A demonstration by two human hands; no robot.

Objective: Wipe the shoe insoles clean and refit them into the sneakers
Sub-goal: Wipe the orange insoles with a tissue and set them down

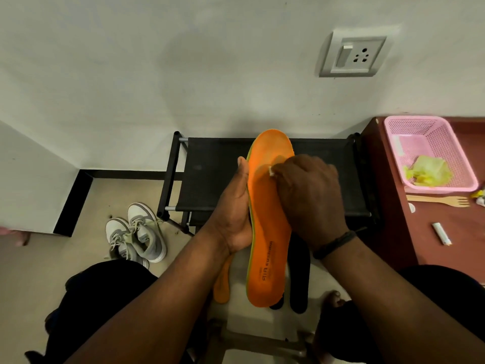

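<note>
Insole in hand: the orange insole (267,222) is held up in front of the person, top face toward the camera, toe end away and heel end near the lap.
Long axis: it runs nearly straight away from the person, tilted a little toward the right at the toe.
Left hand: the left hand (235,206) grips the insole's left edge at mid-length, thumb up along the rim and fingers curled behind.
Right hand: the right hand (309,195) is curled round a small pale wipe (271,171), of which only a corner shows, pressed on the forefoot.
Relation for the next stroke: the wiping hand lies over the toe half, so the heel half and its printed lettering extend toward the person; in my judgement the stroke should follow the long axis.
Other insoles: a second orange insole (222,285) and dark insoles (299,274) lie below, between the knees.
Sneakers: the grey-and-white sneakers (136,232) stand on the floor to the left, well apart from the hands.
Surface: a black fabric shoe rack (215,174) stands against the wall behind the insole.
Room: a brown worktop (430,232) at right carries a pink basket (430,151), and a wall socket (353,55) sits above.
</note>
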